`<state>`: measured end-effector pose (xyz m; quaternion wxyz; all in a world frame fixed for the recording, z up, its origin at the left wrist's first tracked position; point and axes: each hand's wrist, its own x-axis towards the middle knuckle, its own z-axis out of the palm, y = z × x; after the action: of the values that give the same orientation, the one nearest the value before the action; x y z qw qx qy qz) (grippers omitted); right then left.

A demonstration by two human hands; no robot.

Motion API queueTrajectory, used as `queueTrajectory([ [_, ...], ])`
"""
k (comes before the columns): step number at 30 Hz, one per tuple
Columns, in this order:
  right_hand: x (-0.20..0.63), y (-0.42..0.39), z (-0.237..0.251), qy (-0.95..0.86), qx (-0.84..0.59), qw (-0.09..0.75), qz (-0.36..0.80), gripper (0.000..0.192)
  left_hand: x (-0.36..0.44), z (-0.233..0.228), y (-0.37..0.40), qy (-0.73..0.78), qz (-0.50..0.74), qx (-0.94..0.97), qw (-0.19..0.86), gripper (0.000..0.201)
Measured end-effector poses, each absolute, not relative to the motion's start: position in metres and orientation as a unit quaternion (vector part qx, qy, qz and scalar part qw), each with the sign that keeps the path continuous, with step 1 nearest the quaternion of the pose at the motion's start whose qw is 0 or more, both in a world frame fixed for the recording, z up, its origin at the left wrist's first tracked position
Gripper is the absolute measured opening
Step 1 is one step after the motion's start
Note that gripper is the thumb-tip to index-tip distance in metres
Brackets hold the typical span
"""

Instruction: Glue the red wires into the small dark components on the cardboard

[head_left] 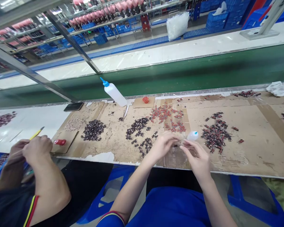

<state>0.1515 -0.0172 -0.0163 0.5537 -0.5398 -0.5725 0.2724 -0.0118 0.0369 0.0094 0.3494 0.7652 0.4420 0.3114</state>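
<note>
My left hand (165, 144) and my right hand (198, 156) are close together over the taped cardboard (123, 143), their fingers bent into a pinch. Whatever sits between the fingertips is too small and blurred to name. Just beyond my right fingers lies a small white bottle (192, 136) with a blue tip. Loose red-and-black parts (163, 113) are spread past my left hand. Left of it are scattered small black parts (137, 126). A dense heap of dark parts with red bits (216, 135) lies to the right of my right hand.
A co-worker's hands (32, 149) work at the left, near a yellow cutter (37, 133). Further back are a white squeeze bottle (115, 94), a phone (73, 107) and a red cap (145, 100). A green conveyor belt (180, 75) runs behind the cardboard.
</note>
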Motion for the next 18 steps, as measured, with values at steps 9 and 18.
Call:
queueTrajectory([
  [9,0.149,-0.013,-0.033,-0.503,-0.559,0.519,0.406,0.029,-0.009,-0.012,0.017,0.496,0.311,0.745,0.319,0.015],
  [18,0.139,-0.017,-0.037,-0.431,-0.6,0.524,0.424,0.038,-0.004,-0.023,0.012,0.542,0.272,0.749,0.268,0.017],
])
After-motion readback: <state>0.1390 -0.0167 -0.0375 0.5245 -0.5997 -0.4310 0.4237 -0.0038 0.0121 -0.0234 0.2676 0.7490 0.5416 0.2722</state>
